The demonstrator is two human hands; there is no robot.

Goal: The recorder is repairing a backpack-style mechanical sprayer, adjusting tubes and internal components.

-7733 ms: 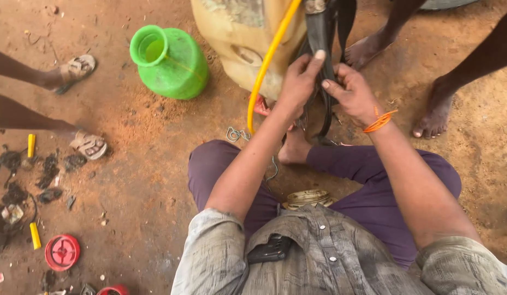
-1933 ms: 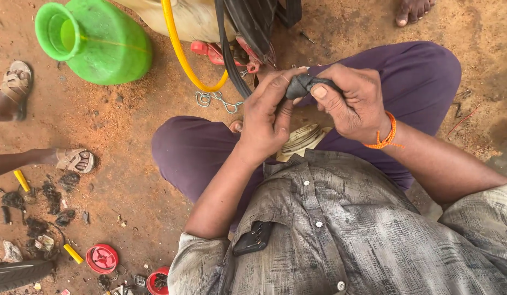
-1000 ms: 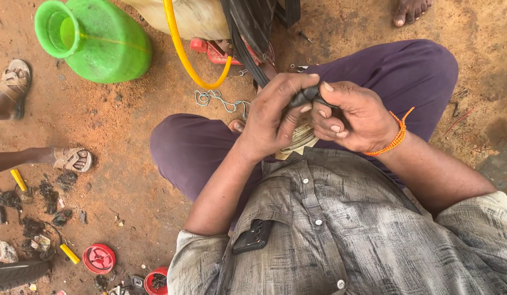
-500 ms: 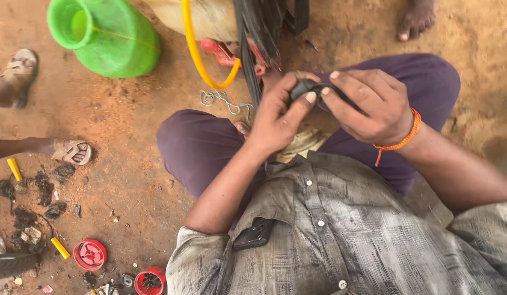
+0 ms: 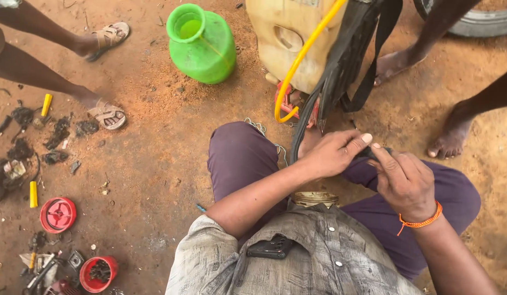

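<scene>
Black rubber tube (image 5: 341, 71) pinched between both hands; left hand (image 5: 332, 153) fingers extended, right hand (image 5: 403, 180) curled around it.

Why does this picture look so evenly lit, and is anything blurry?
Head view: soft daylight with only faint shadows and no glare; the left hand, right hand and black rubber strip look sharp; the green pot bulges slightly near the frame's edge.

left hand (image 5: 332, 153) + right hand (image 5: 403, 180): pinching black rubber tube (image 5: 346, 60) over lap | tube hangs by yellow hose (image 5: 300, 60), tan can (image 5: 286, 38) | green jug (image 5: 201, 43) on dirt | red caps (image 5: 58, 214) at left | others' feet around
</scene>
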